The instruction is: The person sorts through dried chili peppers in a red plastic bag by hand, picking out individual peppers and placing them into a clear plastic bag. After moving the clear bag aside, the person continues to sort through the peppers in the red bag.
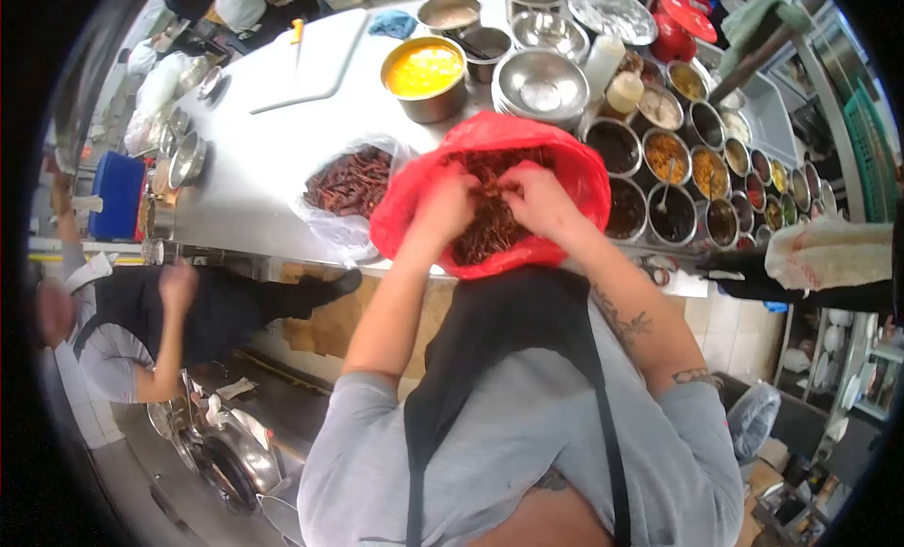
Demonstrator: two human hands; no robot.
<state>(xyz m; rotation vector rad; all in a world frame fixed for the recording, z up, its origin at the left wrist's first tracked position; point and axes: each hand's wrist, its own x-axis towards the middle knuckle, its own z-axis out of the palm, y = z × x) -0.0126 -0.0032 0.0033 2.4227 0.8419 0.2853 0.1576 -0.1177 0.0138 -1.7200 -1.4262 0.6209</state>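
A red plastic bag [586, 180] stands open at the near edge of the counter, full of dried chillies [485, 241]. My left hand [448, 204] and my right hand [535, 199] are both inside its mouth, close together with fingers pinched. Between the fingertips is a small brownish-red piece, seemingly a dried chilli; its ends are partly hidden by the fingers. Just left of the red bag, a clear plastic bag [325, 229] holds more dark red dried chillies [350, 180].
Behind the bags are a pot of yellow liquid [428, 103], stacked metal bowls [541, 84] and squeeze bottles [603, 62]. Several sauce and spice containers [667, 156] crowd the right. A white cutting board [315, 62] with a yellow-handled knife [298, 34] lies far left. Another person [141, 312] stands left.
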